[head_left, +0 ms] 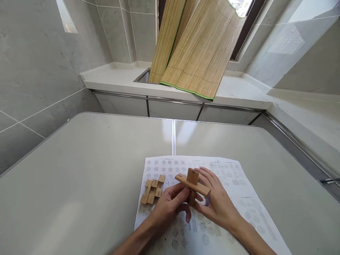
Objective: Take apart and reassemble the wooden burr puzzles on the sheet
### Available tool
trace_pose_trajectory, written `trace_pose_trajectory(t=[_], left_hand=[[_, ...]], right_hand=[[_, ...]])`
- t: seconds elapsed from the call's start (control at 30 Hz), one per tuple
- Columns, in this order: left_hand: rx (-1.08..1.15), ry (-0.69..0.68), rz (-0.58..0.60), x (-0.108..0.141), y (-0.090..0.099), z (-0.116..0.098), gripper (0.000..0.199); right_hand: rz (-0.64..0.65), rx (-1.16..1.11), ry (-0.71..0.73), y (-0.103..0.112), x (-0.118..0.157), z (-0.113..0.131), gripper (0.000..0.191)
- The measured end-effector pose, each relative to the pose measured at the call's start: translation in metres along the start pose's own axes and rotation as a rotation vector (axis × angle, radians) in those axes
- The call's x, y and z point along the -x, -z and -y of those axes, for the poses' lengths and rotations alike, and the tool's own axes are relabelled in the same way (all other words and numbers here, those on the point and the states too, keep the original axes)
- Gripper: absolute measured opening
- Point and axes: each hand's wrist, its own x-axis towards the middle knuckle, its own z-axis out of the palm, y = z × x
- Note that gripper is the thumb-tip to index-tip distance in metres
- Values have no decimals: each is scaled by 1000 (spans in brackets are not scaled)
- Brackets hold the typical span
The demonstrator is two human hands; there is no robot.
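The left hand (172,202) pinches a light-brown wooden assembly of crossed pieces (192,185) with thumb and forefinger at its lower part, the other fingers curled beneath. The right hand (216,198) grips the same assembly from the right, its thumb against the lower block, its upper fingers reaching up behind the top block; how firmly they press there cannot be told. The assembly is held tilted above the sheet: a long flat bar with rounded ends crosses a short upright block, which shows above and below it. Small dark marks show on the bar's left end and on the block's top.

Just left of the left hand, a cluster of small pale wooden blocks (152,189) rests on the large white paper sheet (255,209) printed with rows of grey diagrams. The sheet lies under both hands on the glossy pale-grey bench (79,170), which a narrow light seam strip (173,138) divides.

Beyond the bench runs a white ledge (114,78) with a metal-edged recess (143,76). Green-edged yellow bamboo matting (202,53) leans over it before a dark-framed window. Grey tiled walls (39,53) flank it.
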Motion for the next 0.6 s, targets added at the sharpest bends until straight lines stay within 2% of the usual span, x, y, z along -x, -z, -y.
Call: trace_pose_trajectory(t=[0.07,0.2,0.33,0.4,0.47,0.6], left_hand=[[-21,-5,-7,0,0,1,42],[-36,-7,-14,0,0,1,45],[-77,-7,-48,1,-3,0,47],[-114,-12,-88,2,-5,-2,47],[-153,-22,-141,3,-7,-4,47],[-226,-53,-264,3,-11,-5,49]], right_hand=[[-19,33,12,-1,-1,1,72],[-138,11,-48,3,-2,3,73],[-240,-123,-209,15,-3,4,59],[-258,-320,-327,22,-3,5,53],[-215,-594,-409,28,-4,7,51],[-93,-1087,-399,30,-5,9,59]])
